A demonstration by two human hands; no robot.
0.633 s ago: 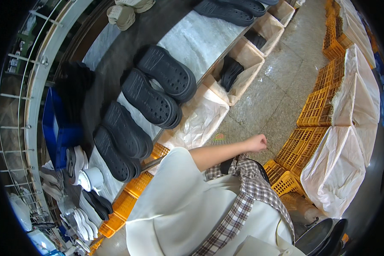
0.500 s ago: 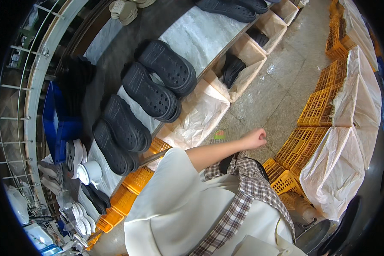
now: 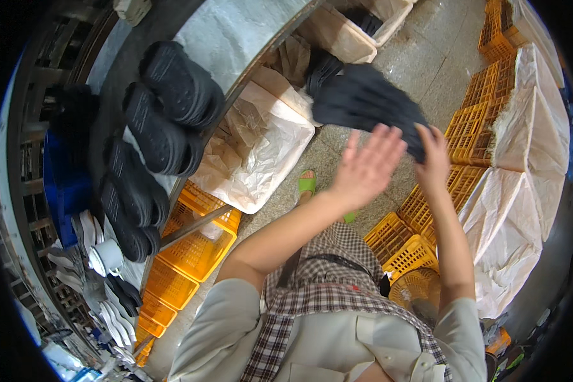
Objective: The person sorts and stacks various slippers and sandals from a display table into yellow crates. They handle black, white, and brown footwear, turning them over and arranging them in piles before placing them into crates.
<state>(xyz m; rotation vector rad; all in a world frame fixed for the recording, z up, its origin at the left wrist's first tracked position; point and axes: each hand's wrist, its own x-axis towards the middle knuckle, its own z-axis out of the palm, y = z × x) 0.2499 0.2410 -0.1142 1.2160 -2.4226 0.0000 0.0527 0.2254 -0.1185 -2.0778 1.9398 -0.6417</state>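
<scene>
My right hand point(image 3: 431, 156) grips the near end of a bundle of black clogs point(image 3: 369, 95), smeared by motion, so their number cannot be told. Just below the bundle, my left hand point(image 3: 370, 167) has its fingers stretched and apart; whether its fingertips touch the clogs I cannot tell. On the bench at the left stand pairs of black clogs point(image 3: 184, 83) in a row, one stacked within another. Beyond the held bundle, a lined bin point(image 3: 337, 32) has more dark footwear near it.
Under the bench edge are a white-lined crate point(image 3: 254, 197) and yellow crates point(image 3: 191, 254). Stacked yellow crates point(image 3: 468, 137) with pale liners point(image 3: 509, 210) run along the right. A white cup-like container point(image 3: 106, 258) and a blue bin point(image 3: 60, 191) are at the left.
My view has turned toward the aisle, and the bench has shifted left. Both hands are now in front of me with the black clogs; before, only one loosely closed hand showed.
</scene>
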